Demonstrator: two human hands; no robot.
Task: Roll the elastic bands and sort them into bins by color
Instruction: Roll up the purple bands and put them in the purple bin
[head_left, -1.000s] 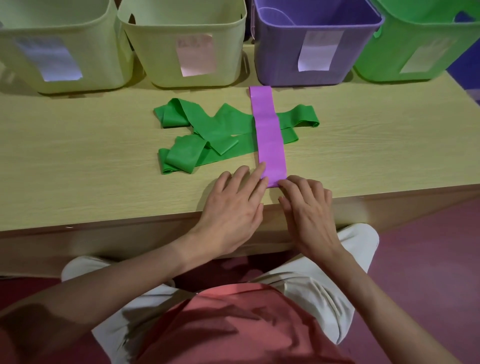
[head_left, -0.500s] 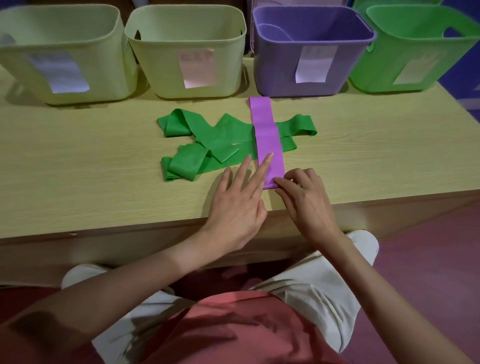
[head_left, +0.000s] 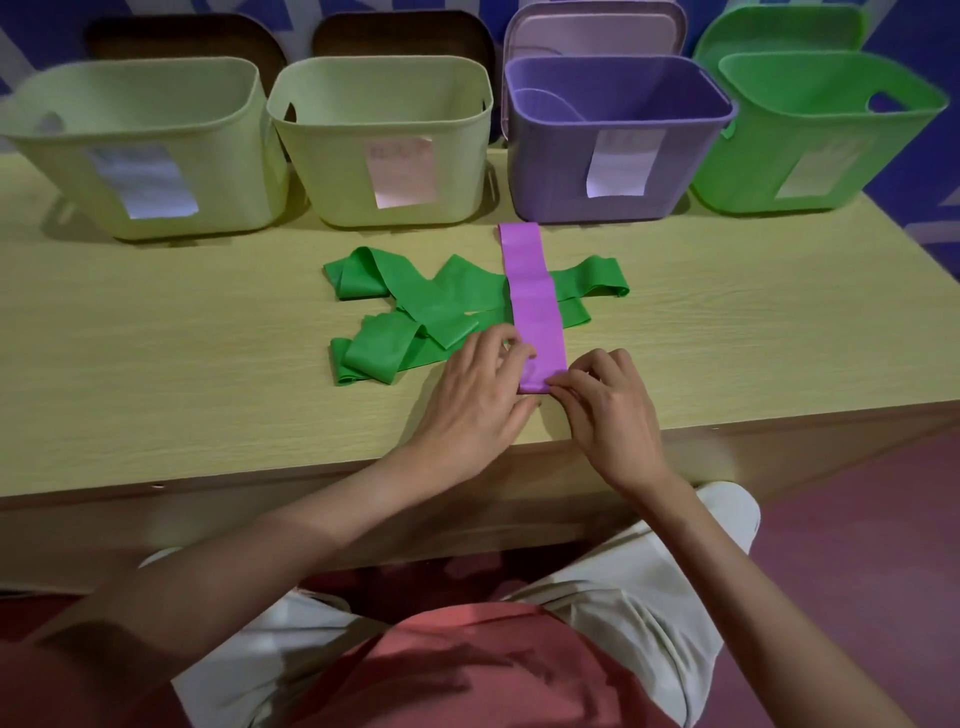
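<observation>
Both hands pinched the near end of the purple band (head_left: 535, 306). The left hand (head_left: 478, 395) and right hand (head_left: 608, 405) had curled fingers on it. Past the fingers, the band lay flat over green bands (head_left: 415, 306) on the surface (head_left: 182, 338), reaching toward the purple bin (head_left: 613, 140).

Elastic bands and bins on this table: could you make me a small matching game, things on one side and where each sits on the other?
Things:
1. purple band
2. green bands
3. purple bin
4. green bin

Places:
A. far right of the bin row
B. in a loose heap at the middle of the table
C. laid straight across the heap, near end held by both hands
D. second from the right in the bin row

Pairs: 1-C, 2-B, 3-D, 4-A
</observation>
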